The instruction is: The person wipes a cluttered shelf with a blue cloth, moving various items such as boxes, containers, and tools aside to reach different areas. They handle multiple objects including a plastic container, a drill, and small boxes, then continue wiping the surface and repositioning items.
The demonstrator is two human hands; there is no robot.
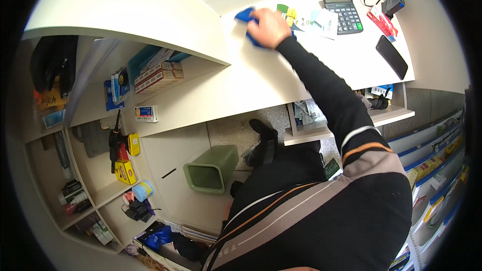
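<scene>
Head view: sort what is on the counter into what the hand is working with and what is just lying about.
In use:
- right hand, pressed on the blue cloth
- white counter under the cloth

Lying about:
- calculator
- black phone
- small coloured cards and papers
- charger with cable
- green bin on the floor

The left hand is not in view.

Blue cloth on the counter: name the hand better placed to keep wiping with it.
Right. The right hand is already pressed on the blue cloth atop the white counter; the left hand is out of view.
</scene>
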